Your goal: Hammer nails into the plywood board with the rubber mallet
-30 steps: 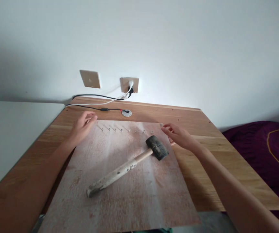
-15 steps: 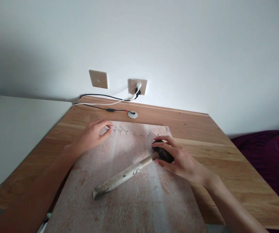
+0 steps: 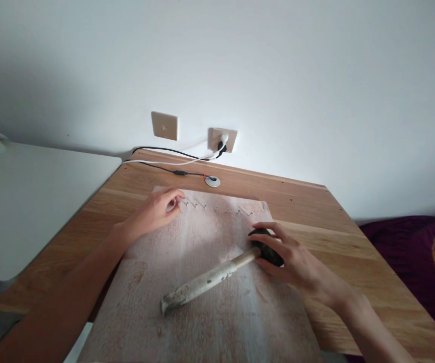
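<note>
A worn whitish-brown board [image 3: 210, 322] lies in front of me, with a row of several small nails [image 3: 204, 206] standing along its far edge. At the left end of that row is my left hand [image 3: 160, 209], thumb and forefinger curled together around what looks like a nail, partly hidden by the fingers. My right hand [image 3: 296, 257] wraps its fingers over the dark head [image 3: 266, 247] of a hammer. The hammer's pale, stained handle [image 3: 202, 283] slants across the board toward the lower left.
Beneath the board is a wooden table [image 3: 316, 222] against a white wall. Black and white cables [image 3: 164, 162] run along its back to a wall socket [image 3: 223, 139], near a round cable grommet [image 3: 212, 181]. A white surface [image 3: 51, 201] stands left; purple fabric [image 3: 402, 262] lies right.
The camera view has shifted, so most things appear farther right. The hammer and my right hand appear slightly more to the right and nearer me. My left hand stays at the row's left end.
</note>
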`<state>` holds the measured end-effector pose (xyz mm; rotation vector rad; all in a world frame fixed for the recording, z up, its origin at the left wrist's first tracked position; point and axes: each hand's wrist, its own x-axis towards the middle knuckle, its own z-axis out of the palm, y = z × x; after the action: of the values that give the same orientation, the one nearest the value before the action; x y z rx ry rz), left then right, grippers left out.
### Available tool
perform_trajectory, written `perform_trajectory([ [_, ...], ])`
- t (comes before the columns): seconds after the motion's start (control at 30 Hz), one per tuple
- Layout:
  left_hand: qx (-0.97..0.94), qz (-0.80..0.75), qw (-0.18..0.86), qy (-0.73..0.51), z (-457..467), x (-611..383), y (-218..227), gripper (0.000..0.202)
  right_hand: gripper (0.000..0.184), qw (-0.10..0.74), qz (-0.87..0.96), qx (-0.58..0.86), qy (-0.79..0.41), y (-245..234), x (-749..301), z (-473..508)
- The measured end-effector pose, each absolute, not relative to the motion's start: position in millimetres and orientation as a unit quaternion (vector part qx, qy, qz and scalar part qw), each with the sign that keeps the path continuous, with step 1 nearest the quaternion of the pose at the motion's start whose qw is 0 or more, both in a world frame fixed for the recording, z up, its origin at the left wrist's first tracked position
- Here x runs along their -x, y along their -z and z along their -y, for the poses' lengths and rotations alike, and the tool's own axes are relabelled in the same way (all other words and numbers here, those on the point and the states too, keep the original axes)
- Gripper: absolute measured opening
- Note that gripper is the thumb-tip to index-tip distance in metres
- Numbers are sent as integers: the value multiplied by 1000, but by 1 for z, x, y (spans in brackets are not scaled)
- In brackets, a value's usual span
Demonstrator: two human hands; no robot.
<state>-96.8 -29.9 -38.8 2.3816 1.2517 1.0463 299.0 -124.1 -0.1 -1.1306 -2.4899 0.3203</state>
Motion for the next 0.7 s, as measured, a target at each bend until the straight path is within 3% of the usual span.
perform_trajectory([
  [0.13,-795,-433,160,-394,28,98,37,18,39,204,870,429,-133,-17,-299,120],
  [0.27,-794,-434,167,-391,29,100,31,16,34,278,802,505,-158,-26,-298,90],
  [0.47,-803,-442,139,-374,31,103,30,8,59,367,735,526,-221,14,-294,37],
  [0.7,-813,-440,116,-363,30,101,35,10,49,382,728,527,-213,38,-292,41],
])
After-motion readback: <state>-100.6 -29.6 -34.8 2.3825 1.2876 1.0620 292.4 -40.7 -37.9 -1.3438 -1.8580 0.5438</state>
